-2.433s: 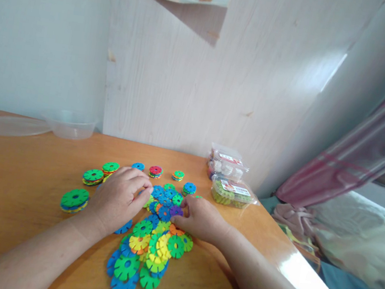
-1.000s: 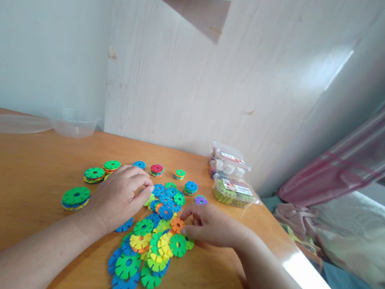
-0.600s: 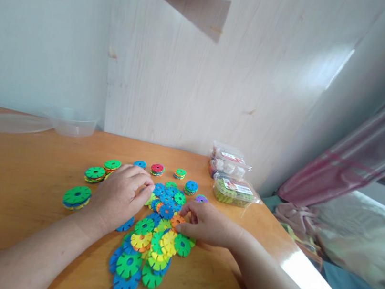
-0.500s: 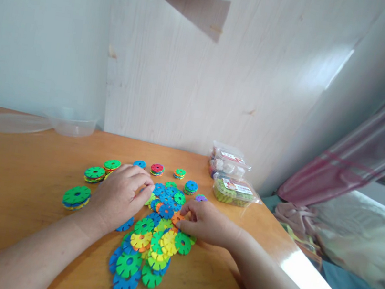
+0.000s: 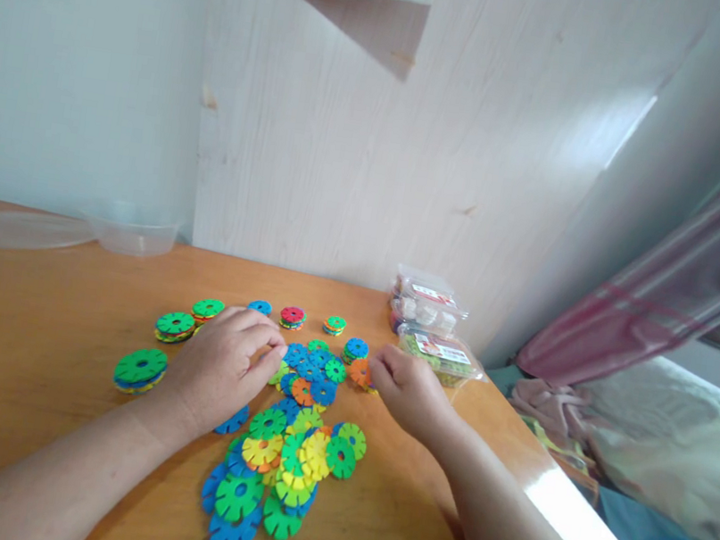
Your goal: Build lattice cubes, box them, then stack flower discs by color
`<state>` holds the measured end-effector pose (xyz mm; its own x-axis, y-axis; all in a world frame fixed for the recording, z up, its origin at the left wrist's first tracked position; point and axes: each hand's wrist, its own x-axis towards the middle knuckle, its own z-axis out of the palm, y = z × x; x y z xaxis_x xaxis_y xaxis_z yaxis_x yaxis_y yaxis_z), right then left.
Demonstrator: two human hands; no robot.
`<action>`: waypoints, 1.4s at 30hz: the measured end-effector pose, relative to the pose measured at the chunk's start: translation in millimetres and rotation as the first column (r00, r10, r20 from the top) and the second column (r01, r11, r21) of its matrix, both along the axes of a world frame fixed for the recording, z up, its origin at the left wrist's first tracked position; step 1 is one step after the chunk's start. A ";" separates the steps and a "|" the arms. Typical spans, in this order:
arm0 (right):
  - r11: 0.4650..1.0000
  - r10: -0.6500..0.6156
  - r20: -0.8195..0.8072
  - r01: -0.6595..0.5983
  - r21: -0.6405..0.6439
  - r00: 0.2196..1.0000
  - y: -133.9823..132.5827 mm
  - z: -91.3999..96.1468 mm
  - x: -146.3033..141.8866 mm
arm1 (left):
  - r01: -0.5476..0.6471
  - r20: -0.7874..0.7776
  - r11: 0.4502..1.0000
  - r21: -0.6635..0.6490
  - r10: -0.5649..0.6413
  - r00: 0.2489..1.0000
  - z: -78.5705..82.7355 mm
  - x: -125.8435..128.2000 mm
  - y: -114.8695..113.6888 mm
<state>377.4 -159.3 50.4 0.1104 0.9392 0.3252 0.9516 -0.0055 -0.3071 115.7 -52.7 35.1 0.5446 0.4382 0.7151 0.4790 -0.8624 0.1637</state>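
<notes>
Loose notched plastic discs in blue, green, yellow and orange form a pile [image 5: 299, 450] on the wooden table. My right hand [image 5: 410, 390], fingers closed, pinches an orange notched disc [image 5: 360, 373] right of the pile, just in front of a blue-topped disc stack [image 5: 356, 350]. On the pile's left, my left hand [image 5: 227, 367] is curled with thumb and fingertips together; whatever it may hold is hidden. Near its knuckles and wrist stand green-topped stacks, one at the far left [image 5: 140, 368] and another [image 5: 175, 325] behind it.
Further back are a red-topped stack [image 5: 292, 317] and a small green-topped stack [image 5: 335, 325]. Clear plastic food boxes [image 5: 446, 355] stand at the back right. A clear bowl [image 5: 135, 235] and its flat lid [image 5: 20, 229] lie at the back left.
My right hand has lifted an orange disc from the pile and moved right and slightly away with it. My left hand has hardly moved.
</notes>
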 end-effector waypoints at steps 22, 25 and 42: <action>0.962 -0.181 0.033 0.184 -0.202 0.983 -3.2 -4.2 14.7 | 0.007 0.004 1.000 -0.005 -0.007 1.000 -0.1 0.0 0.4; 0.962 -0.152 0.114 0.173 -0.210 0.982 -2.4 -6.7 9.8 | 0.001 -0.004 1.000 -0.011 -0.001 1.000 0.0 -0.1 0.3; 0.985 -0.168 -0.177 0.159 -0.064 0.970 19.5 -26.3 33.5 | 0.009 -0.002 1.000 -0.017 -0.009 1.000 0.6 -0.6 -0.3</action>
<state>410.8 -139.9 24.1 0.3165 0.9179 0.2394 0.8651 -0.1757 -0.4698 115.0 -53.0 35.7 0.5498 0.4457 0.7064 0.4717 -0.8637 0.1778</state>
